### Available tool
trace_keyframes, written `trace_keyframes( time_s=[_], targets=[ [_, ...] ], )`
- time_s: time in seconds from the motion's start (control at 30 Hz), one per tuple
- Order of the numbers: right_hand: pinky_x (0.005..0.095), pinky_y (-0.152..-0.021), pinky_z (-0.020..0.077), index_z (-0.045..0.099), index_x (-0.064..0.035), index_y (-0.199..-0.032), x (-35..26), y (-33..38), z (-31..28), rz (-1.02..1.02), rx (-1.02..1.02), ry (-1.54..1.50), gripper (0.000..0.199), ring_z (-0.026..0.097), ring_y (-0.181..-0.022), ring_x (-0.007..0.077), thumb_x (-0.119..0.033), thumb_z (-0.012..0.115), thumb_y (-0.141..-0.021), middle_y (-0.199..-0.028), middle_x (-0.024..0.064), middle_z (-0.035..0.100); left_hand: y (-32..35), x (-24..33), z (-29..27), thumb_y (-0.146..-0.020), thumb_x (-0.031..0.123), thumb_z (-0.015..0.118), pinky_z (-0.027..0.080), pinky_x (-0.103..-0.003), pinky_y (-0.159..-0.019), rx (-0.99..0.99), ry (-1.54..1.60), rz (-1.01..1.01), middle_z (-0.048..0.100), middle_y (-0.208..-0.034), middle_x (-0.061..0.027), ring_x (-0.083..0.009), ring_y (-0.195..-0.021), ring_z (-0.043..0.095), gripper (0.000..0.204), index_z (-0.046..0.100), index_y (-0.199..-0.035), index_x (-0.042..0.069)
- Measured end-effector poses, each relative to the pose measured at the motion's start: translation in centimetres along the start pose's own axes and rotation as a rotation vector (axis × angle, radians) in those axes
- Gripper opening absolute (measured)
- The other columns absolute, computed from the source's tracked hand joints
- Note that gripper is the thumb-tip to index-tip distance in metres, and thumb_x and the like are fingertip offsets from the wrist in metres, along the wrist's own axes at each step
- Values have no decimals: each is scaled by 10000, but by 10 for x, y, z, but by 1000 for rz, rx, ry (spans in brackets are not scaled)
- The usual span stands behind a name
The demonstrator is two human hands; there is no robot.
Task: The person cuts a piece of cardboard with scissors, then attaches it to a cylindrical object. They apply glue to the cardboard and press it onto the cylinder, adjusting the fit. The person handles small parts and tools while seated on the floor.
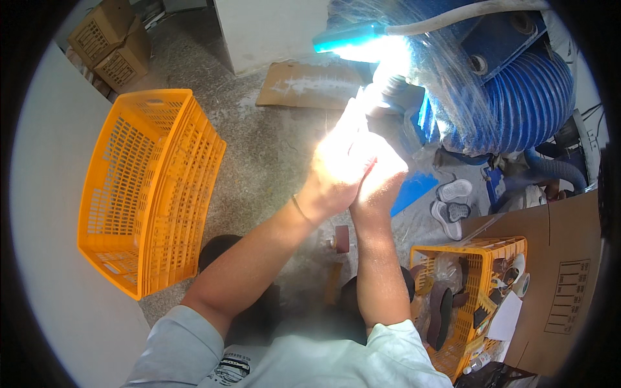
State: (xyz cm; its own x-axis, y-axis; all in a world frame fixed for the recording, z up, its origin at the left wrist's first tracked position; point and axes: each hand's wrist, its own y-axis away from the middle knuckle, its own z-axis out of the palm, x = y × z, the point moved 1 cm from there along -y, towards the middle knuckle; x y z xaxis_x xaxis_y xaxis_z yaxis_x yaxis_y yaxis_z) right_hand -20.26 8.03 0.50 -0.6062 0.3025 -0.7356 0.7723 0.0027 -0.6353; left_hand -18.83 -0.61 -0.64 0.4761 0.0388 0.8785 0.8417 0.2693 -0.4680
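Note:
My two hands are pressed close together in front of me, under a lit lamp (349, 40) whose glare bleaches out the fingertips. My left hand (331, 169), with a thin band at the wrist, reaches forward, its fingers closed around something too bright to make out. Right beside it, my right hand (383, 169) is curled closed against the same spot. Just beyond the fingers is a pale rounded machine part (391, 85), partly lost in the light. Whether the held thing touches it cannot be told.
Nested orange crates (145, 200) stand at the left. At the right are a blue ribbed hose (527, 103), white shoe soles (447, 216) and another orange crate (469, 323) of mixed items beside a large carton (556, 271). Flattened cardboard (310, 84) lies ahead.

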Motion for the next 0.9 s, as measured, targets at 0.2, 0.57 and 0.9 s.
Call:
trace_keyframes(
  time_s=[0.2, 0.57, 0.9],
  targets=[
    [284, -658, 486, 690, 44, -907, -2, 0, 0, -4, 4, -1, 83, 588, -759, 95, -22, 640, -898, -780, 41, 670, -1, 2, -4, -858, 59, 599, 527, -344, -897, -93, -109, 125, 694, -1045, -160, -242, -945, 650, 304, 640, -1130, -70],
    [294, -655, 484, 696, 29, -913, -4, -5, 2, 31, 38, -101, 97, 593, -746, 94, -59, 656, -908, -777, 39, 680, -5, 8, -4, -851, 26, 641, 536, -400, -884, -62, -255, 306, 687, -1000, -195, -337, -924, 662, 193, 678, -1028, -40],
    [300, -653, 483, 685, 39, -906, -5, -9, 1, -20, 17, -48, 118, 597, -758, 101, -75, 656, -902, -774, 51, 670, -10, 5, -4, -846, 8, 664, 558, -413, -861, -59, -286, 397, 693, -1006, -200, -356, -932, 680, 179, 679, -1016, -41]
  ],
)
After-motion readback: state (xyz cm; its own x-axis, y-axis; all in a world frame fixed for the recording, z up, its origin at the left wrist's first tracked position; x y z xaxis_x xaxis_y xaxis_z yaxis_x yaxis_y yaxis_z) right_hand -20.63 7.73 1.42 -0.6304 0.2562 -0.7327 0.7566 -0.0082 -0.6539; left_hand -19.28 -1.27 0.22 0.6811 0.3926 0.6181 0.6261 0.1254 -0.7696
